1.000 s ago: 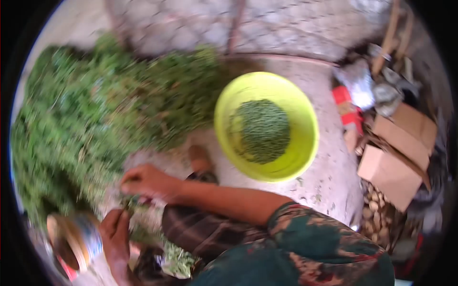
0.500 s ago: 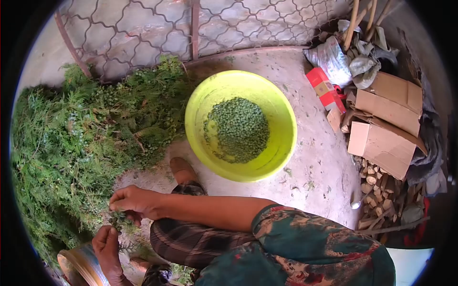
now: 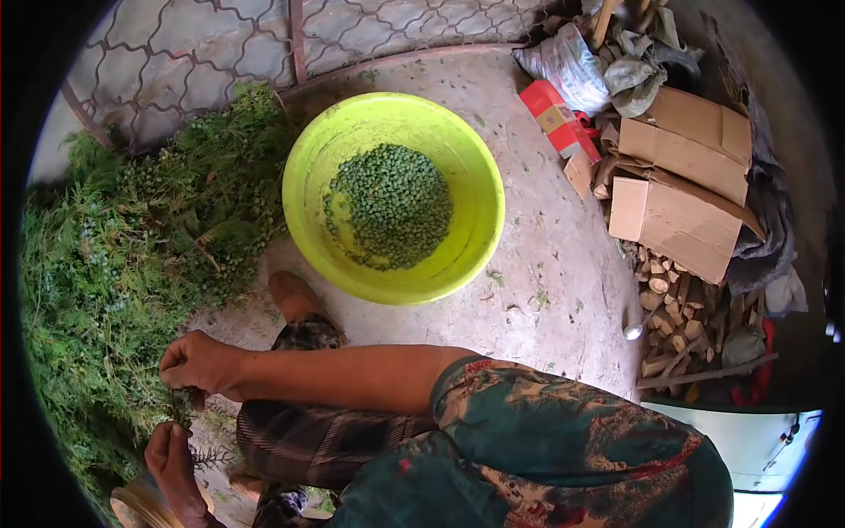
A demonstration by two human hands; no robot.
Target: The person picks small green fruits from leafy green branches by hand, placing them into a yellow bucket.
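Observation:
My right hand (image 3: 207, 365) is closed at the edge of a heap of green conifer branches (image 3: 106, 264), fingertips pinched at a small sprig. Just below it, my left hand (image 3: 174, 466) pinches the same conifer sprig (image 3: 209, 458), whose thin stem sticks out beside the fingers. Part of the sprig is hidden between the hands. A large yellow-green basin (image 3: 480, 224) stands on the floor beyond my right forearm. Small round green berries (image 3: 396, 207) are piled inside it.
A round container (image 3: 132, 506) stands under my left hand. Flattened cardboard boxes (image 3: 687, 211), a red box (image 3: 556, 119), a stuffed plastic sack (image 3: 568, 70) and chopped wood (image 3: 673, 308) lie at the right. Wire mesh (image 3: 202, 62) runs along the wall.
The view has shifted, so the basin and boxes sit further left and higher. Both hands remain close together at the sprig.

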